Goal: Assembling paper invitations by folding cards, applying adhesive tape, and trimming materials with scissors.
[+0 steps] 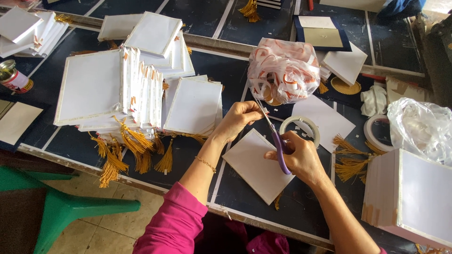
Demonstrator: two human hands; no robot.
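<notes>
Dark worktable (70,141) is covered in stacks of white square cards (108,89) with gold tassels (132,146), plus a bag of tape scraps (282,70) further back. Right hand (299,157) is wrapped round purple-handled scissors (278,141); left hand (238,117) is pinching a tape strip at the blades. One white card (252,164) lies near the table's edge under both hands, tape roll (301,127) just behind

both forearms reached up from the near edge toward the middle of the scene. the left hand (238,118) lay farther off, its wrist bent, fingers curled in and pinched together at the tips, a thin bracelet on the forearm and a pink sleeve pushed to the elbow. the right hand (301,157) sat nearer, to the right, knuckles up, fingers closed in a grip, forearm bare.
</notes>
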